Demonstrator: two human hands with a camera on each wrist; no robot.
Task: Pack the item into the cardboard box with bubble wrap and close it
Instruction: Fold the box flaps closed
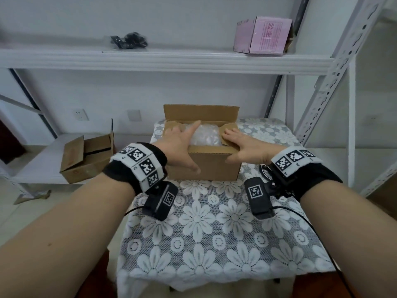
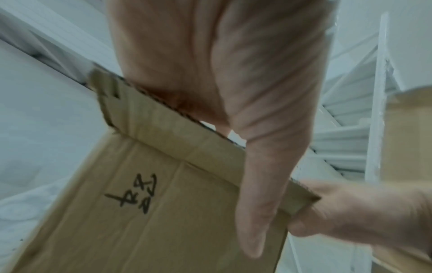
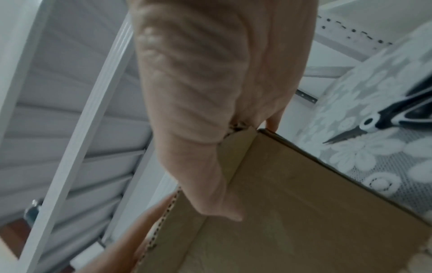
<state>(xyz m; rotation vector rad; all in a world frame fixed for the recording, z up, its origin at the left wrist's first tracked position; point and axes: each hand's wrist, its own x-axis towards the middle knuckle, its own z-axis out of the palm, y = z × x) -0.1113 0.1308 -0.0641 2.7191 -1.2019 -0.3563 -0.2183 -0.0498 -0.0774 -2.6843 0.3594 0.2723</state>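
A brown cardboard box stands at the far end of the table, its far flap upright. Clear bubble wrap fills the opening. My left hand lies over the box's left side with fingers stretched out, and its thumb points down the front wall, which bears black handwriting. My right hand presses flat on the right side flap, thumb against the front corner. The item under the wrap is hidden.
Scissors lie on the lace tablecloth just right of the box. Another cardboard box sits on the low shelf at left. A pink box and a black bagged item rest on the upper shelf. A rack post rises at right.
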